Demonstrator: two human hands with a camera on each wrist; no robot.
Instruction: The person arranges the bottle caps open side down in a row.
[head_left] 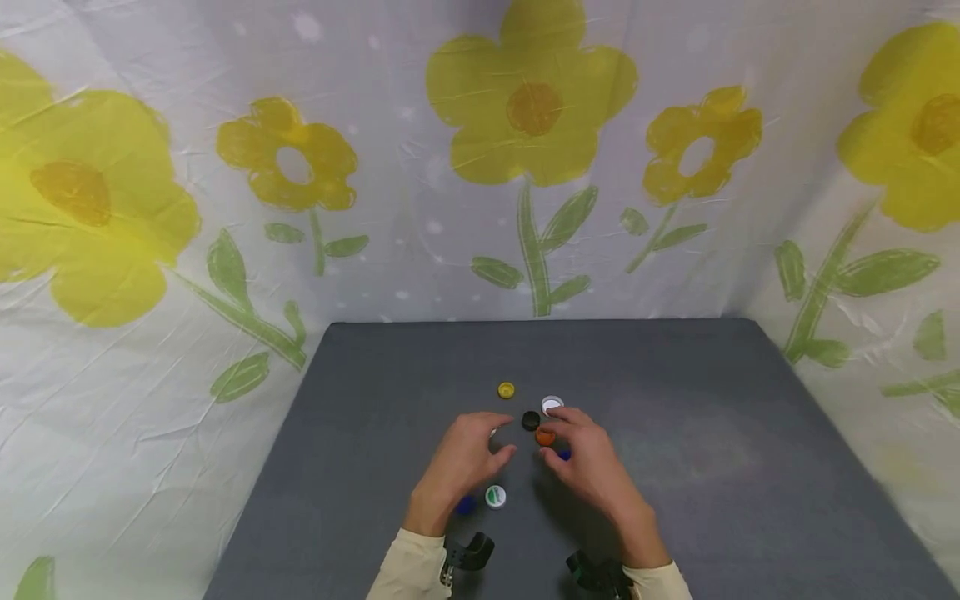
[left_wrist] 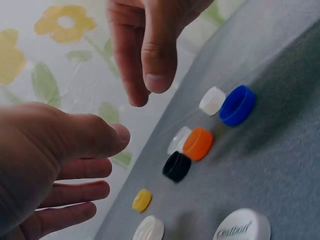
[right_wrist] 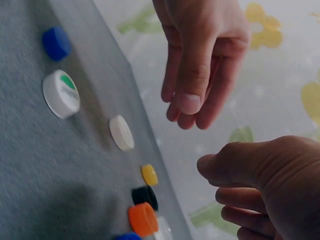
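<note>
Both bare hands hover over a dark grey table among loose bottle caps, holding nothing. The left hand [head_left: 463, 454] has thumb and fingers spread apart, and a white cap [right_wrist: 121, 132] is mostly hidden behind it in the head view. Facing it, the right hand [head_left: 591, 460] is also parted, its fingers overlapping an orange cap [head_left: 545, 437] and a white cap [head_left: 552, 402]. A black cap [head_left: 530, 421] sits between the hands, a yellow cap [head_left: 506, 390] beyond them. One blue cap [left_wrist: 237, 105] lies under the right hand.
Nearer the person, a white cap with a green mark [head_left: 496, 497] lies beside another blue cap [head_left: 465, 505] under the left wrist. Dark devices are strapped to both wrists. A flower-printed curtain [head_left: 420, 250] encloses the table [head_left: 712, 400] at the back and sides.
</note>
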